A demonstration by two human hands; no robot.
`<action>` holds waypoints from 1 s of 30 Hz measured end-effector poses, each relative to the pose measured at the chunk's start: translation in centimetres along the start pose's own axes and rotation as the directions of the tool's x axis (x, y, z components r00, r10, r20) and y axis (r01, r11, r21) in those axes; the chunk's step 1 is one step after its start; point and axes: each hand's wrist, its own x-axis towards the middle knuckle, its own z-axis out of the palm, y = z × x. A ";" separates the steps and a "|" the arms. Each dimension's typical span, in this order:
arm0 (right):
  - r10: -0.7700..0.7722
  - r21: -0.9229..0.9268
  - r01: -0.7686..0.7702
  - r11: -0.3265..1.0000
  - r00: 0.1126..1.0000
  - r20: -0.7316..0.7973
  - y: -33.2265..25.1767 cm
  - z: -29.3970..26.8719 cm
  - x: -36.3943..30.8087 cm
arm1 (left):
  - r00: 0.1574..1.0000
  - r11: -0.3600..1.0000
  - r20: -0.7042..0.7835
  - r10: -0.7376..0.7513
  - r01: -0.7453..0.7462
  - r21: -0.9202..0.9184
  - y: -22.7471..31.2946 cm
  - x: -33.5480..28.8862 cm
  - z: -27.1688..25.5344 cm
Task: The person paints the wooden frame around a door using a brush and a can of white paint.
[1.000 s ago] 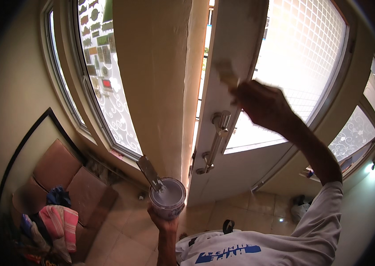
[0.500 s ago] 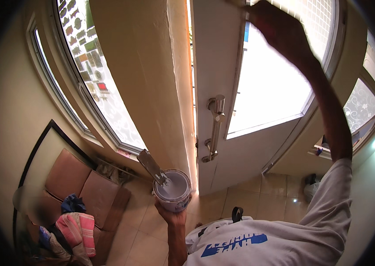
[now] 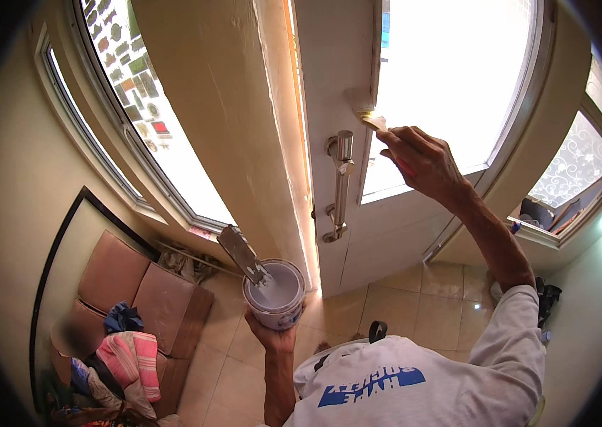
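Paintbrush (image 3: pixel 366 114), clamped in the right hand (image 3: pixel 422 160), sits bristles-up against the white door (image 3: pixel 329 85) frame beside the metal handle (image 3: pixel 340 185), painting under way; the left hand (image 3: pixel 272 334) grips from below a paint tub (image 3: pixel 276 293) holding a stirring blade (image 3: pixel 244 252), a reload there likely next.

Right hand (image 3: pixel 422 160) is up gripping a paintbrush (image 3: pixel 368 114), bristles pressed on the white door (image 3: pixel 329 64) frame just beside the glass pane (image 3: pixel 450 71), above the metal pull handle (image 3: pixel 341 185). Left hand (image 3: pixel 272 334) holds a small tub of white paint (image 3: pixel 276 292) from underneath, with a stir stick (image 3: pixel 240 250) leaning out of it.
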 end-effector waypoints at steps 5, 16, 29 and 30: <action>0.006 0.041 -0.009 0.999 0.998 0.062 -0.7 0.2 -1.3 | 1.000 0.999 -0.028 0.014 -0.013 0.029 -0.1 -0.4 0.0; 0.057 0.118 -0.046 0.992 0.994 -0.093 3.8 -4.0 7.6 | 1.000 1.000 -0.023 -0.012 0.012 0.015 -0.2 -0.4 -0.2; 0.547 0.280 -0.494 0.823 0.824 -0.152 -3.1 -4.5 -3.6 | 0.999 0.999 0.013 -0.045 0.045 0.026 -0.3 -0.6 -1.9; 0.765 0.532 -0.602 0.595 0.626 -0.148 -3.8 -4.3 -5.6 | 0.999 0.999 0.015 -0.046 0.046 0.013 -0.5 -0.4 -1.9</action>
